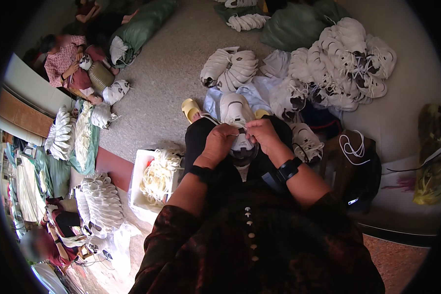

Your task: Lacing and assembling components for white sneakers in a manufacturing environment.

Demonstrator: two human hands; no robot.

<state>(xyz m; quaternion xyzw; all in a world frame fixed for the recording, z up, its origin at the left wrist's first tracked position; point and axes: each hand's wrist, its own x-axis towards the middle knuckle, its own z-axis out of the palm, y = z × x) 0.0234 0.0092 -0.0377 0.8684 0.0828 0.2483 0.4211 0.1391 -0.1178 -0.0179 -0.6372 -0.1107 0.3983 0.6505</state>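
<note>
A white sneaker (234,105) lies between my knees, its toe pointing away from me and its dark opening toward my body. My left hand (220,143) is closed at the left edge of the lacing, thumb and finger pinching a white shoelace. On the other side of the tongue, my right hand (264,135) also pinches the shoelace, its fingertips close to the left ones. The hands partly cover the eyelets, so the lace's path is hard to see. Both wrists wear dark bands.
Left of my leg stands a white box (137,171) of loose laces (159,179). A large heap of white sneakers (338,63) lies ahead right; a single sneaker (306,142) rests by my right knee. Beyond are shoe bundles (230,68). Two people (66,63) (59,242) sit at left.
</note>
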